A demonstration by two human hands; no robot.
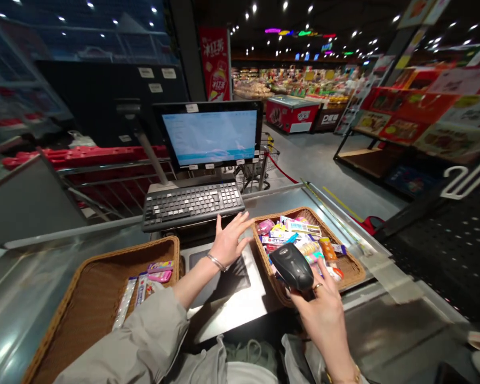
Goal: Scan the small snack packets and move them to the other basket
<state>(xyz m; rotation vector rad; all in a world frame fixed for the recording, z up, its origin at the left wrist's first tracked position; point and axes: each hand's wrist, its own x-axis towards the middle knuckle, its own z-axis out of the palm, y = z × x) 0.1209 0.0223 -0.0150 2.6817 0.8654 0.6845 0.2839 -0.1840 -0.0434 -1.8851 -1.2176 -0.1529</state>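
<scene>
My right hand is closed round a black handheld barcode scanner, held over the near edge of the right wicker basket, which is heaped with several small colourful snack packets. My left hand hovers open with fingers spread, between the keyboard and the right basket, above the flat scanner plate set in the counter. It holds nothing. The left wicker basket holds a few packets at its far right side.
A till screen glows behind the keyboard. The steel counter runs left and right. A dark perforated panel stands at the right. Shop aisles, shelves and trolleys lie beyond.
</scene>
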